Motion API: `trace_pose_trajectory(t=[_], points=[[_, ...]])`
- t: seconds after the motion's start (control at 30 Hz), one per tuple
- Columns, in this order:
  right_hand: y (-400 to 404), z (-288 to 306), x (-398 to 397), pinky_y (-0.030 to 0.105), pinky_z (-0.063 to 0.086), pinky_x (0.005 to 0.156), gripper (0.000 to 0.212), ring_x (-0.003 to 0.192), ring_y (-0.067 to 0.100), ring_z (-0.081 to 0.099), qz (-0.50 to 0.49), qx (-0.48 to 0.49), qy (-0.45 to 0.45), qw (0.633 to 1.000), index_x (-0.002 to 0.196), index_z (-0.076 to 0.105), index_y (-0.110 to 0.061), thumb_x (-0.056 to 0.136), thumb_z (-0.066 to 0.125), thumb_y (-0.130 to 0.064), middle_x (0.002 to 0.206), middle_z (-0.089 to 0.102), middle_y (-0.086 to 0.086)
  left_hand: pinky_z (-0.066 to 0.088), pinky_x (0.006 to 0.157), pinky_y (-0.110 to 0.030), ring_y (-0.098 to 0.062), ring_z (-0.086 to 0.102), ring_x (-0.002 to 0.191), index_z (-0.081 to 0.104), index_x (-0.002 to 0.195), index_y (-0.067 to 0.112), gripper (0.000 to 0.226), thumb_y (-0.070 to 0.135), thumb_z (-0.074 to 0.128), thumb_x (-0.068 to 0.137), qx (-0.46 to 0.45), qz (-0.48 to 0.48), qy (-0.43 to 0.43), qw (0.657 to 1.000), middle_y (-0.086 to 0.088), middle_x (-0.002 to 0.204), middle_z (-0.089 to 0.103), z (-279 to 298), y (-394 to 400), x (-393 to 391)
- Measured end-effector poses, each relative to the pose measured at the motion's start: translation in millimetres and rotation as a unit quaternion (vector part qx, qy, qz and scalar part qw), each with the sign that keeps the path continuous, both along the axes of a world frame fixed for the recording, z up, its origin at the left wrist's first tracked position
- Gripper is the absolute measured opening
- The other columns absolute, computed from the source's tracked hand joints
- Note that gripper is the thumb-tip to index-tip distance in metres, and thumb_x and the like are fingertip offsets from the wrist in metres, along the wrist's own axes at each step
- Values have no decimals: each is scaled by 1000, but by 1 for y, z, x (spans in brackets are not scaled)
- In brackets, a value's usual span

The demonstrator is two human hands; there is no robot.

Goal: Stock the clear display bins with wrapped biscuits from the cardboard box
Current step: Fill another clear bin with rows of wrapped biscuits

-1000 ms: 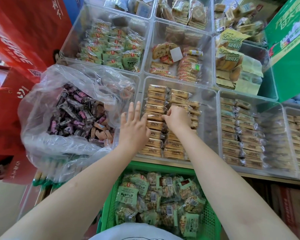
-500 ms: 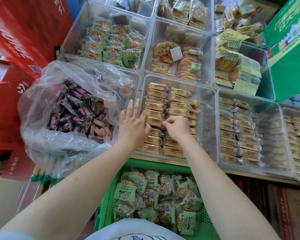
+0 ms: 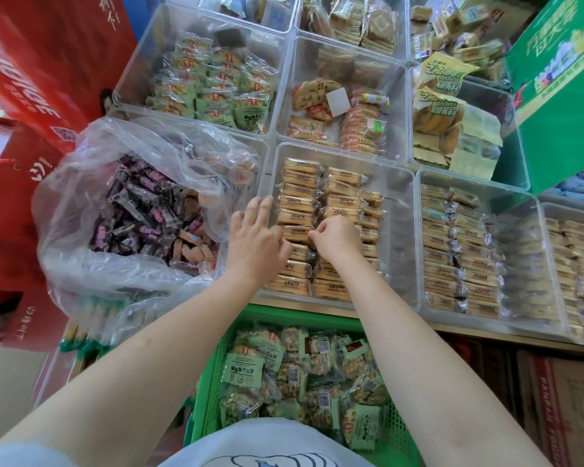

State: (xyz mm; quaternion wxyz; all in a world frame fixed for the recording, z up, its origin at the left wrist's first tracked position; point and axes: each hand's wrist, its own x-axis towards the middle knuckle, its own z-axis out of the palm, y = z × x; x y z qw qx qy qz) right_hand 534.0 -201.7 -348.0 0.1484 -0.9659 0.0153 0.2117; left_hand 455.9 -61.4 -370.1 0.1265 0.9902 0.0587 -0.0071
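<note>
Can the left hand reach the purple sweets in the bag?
Probably yes. The left hand sits at the bin's left wall, right beside the bag, whose mouth gapes open over the purple sweets.

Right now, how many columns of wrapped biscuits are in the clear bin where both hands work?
3. A left column by the left hand, a middle column under the right hand, a shorter right column. Layers below may be hidden.

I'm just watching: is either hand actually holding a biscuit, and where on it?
The right hand pinches a wrapped biscuit in the clear bin by its wrapper end. The left hand holds nothing; its straight fingers rest at the bin's left edge.
</note>
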Motion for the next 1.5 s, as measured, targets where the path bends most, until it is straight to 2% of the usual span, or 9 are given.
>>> trace_pose_trajectory(t=[0.13, 0.3, 0.4, 0.63, 0.9, 1.0, 1.17, 1.27, 1.5], points=[[-4, 13, -9, 29, 40, 53, 24, 68, 14, 55, 14, 1, -51, 999, 93, 56, -18, 94, 67, -39, 83, 61, -4, 18, 116, -49, -30, 10, 152, 71, 91, 19, 34, 39, 44, 95, 5, 3, 36, 999, -10, 166, 17, 7, 1, -1], [-14, 14, -30, 32, 53, 64, 25, 74, 15, 61, 96, -19, 5, 995, 90, 60, -23, 93, 67, -47, 81, 61, -6, 14, 118, -54, -34, 7, 153, 63, 113, 18, 31, 37, 45, 96, 36, -27, 32, 998, -14, 166, 14, 15, 1, -20], [-13, 5, -36, 36, 56, 69, 19, 74, 15, 61, 70, -7, 6, 997, 88, 62, -25, 96, 64, -42, 80, 62, -7, 13, 121, -53, -31, 2, 154, 57, 130, 22, 41, 40, 40, 97, 44, -41, 54, 997, -12, 168, 10, 11, -1, -34], [-15, 4, -35, 29, 46, 58, 18, 72, 17, 58, 9, -2, -33, 999, 85, 61, -16, 99, 57, -26, 81, 61, -2, 2, 123, -51, -27, -18, 153, 28, 156, 36, 55, 45, 25, 102, 17, -34, 94, 995, -8, 167, -15, 3, 1, -42], [-11, 1, -30, 25, 41, 53, 18, 64, 10, 54, 27, 0, -23, 999, 86, 64, -20, 99, 62, -31, 77, 61, -5, 3, 123, -52, -26, -17, 153, 49, 143, 33, 51, 45, 26, 100, -7, -31, 89, 996, -8, 167, -15, 4, 1, -40], [-17, 6, -28, 26, 44, 58, 17, 73, 13, 60, 53, 19, 0, 998, 90, 69, -22, 97, 66, -36, 84, 66, -5, 5, 124, -51, -26, -12, 154, 61, 124, 26, 40, 40, 34, 99, -24, -21, 74, 997, -9, 168, -7, 4, 1, -42], [-20, 7, -35, 28, 53, 57, 27, 68, 14, 63, 59, 7, -24, 998, 85, 67, -20, 97, 63, -44, 78, 66, -4, 11, 120, -49, -32, 1, 155, 64, 100, 21, 20, 33, 49, 95, -24, 13, 45, 999, -14, 167, 9, 7, 4, -43], [-13, 0, -38, 33, 57, 67, 31, 72, 17, 65, 56, -34, -6, 998, 83, 70, -19, 100, 58, -42, 78, 67, -3, 13, 119, -49, -34, 0, 155, 63, 99, 21, 19, 34, 51, 96, -7, 9, 58, 998, -15, 167, 9, 13, 3, -39], [-22, -8, -34, 27, 46, 75, 21, 74, 12, 63, -45, 98, 18, 994, 91, 80, -18, 98, 65, -31, 90, 75, -4, 25, 115, -55, -38, 12, 153, 65, 123, 26, 31, 33, 59, 93, -12, 11, 12, 1000, -17, 165, 20, 9, 9, -44]])
